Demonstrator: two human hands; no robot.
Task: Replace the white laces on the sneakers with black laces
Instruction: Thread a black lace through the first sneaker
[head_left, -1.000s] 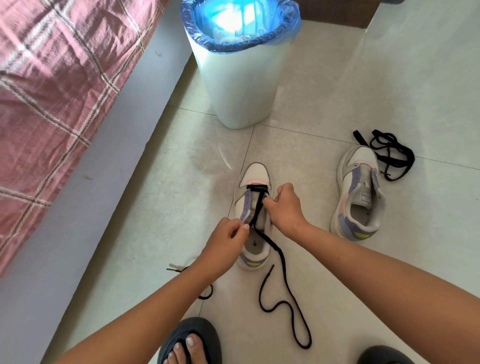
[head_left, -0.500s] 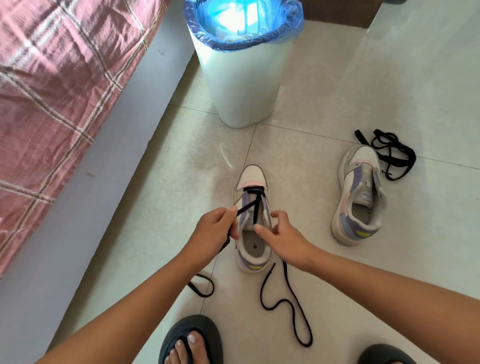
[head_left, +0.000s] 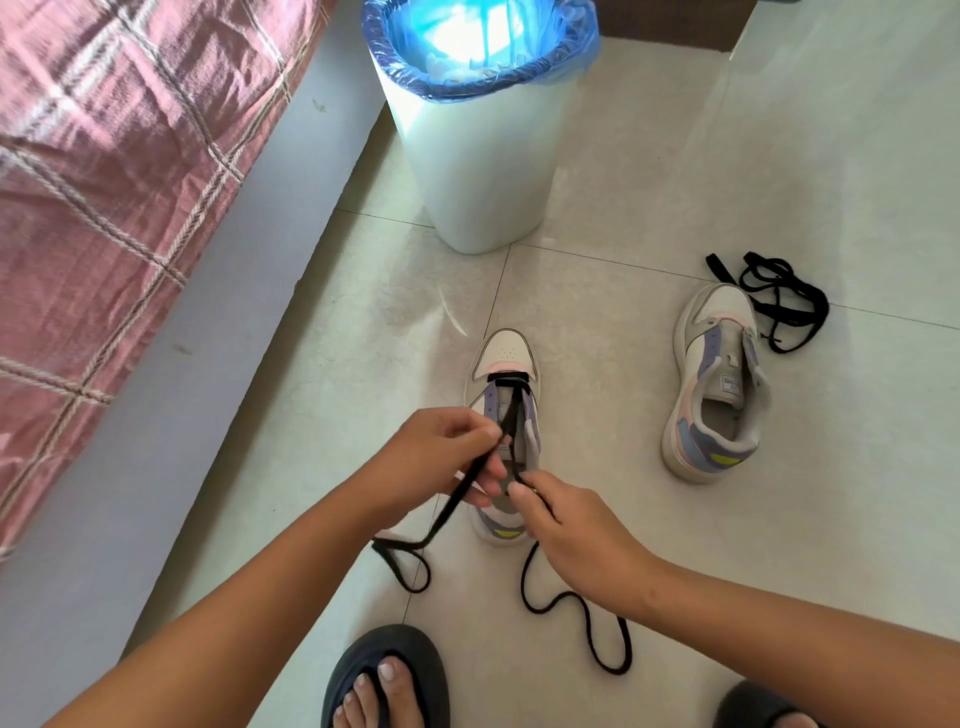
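Left hand (head_left: 436, 457) back, black lace (head_left: 511, 415) taut

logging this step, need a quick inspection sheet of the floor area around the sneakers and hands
surface: pale tiled floor, faint scuffs.
job's things: near sneaker with black lace through its lowest eyelets; far sneaker unlaced; spare black lace bunched beside its toe.
clutter: nothing seen.
grippers: left hand and right hand each pinch one run of the lace.
cables: nothing seen; loose lace tails trail on the floor.
surroundings: white bin with blue liner, checked bedspread, dark sandals.
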